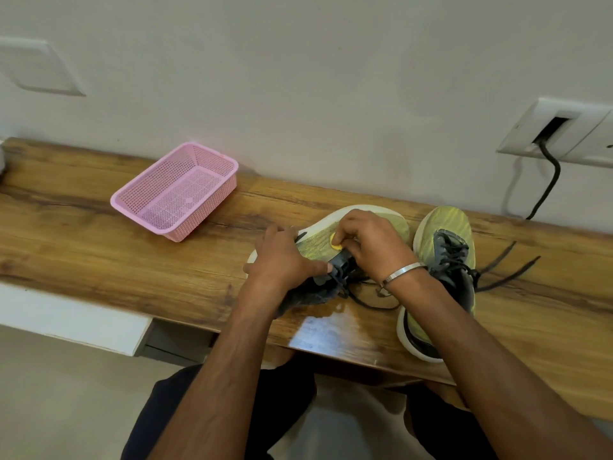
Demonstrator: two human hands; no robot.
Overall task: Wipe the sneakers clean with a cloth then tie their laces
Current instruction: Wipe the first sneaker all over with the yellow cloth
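Note:
Two yellow-green sneakers with white soles and dark laces lie on the wooden table (99,247). The left sneaker (381,220) lies on its side, its toe pointing right. My left hand (285,257) holds its heel end, thumb against the dark tongue. My right hand (371,244), with a metal bangle at the wrist, pinches the dark laces (341,260) over the tongue. The right sneaker (444,260) stands upright beside it, laces loose and trailing to the right (507,270). I cannot make out a cloth for certain; a dark grey mass (311,298) lies under my left wrist.
A pink perforated plastic basket (175,190) with nothing in it stands at the back left of the table. A wet patch (331,330) shines near the front edge. A wall socket with a black cable (550,167) is at the back right.

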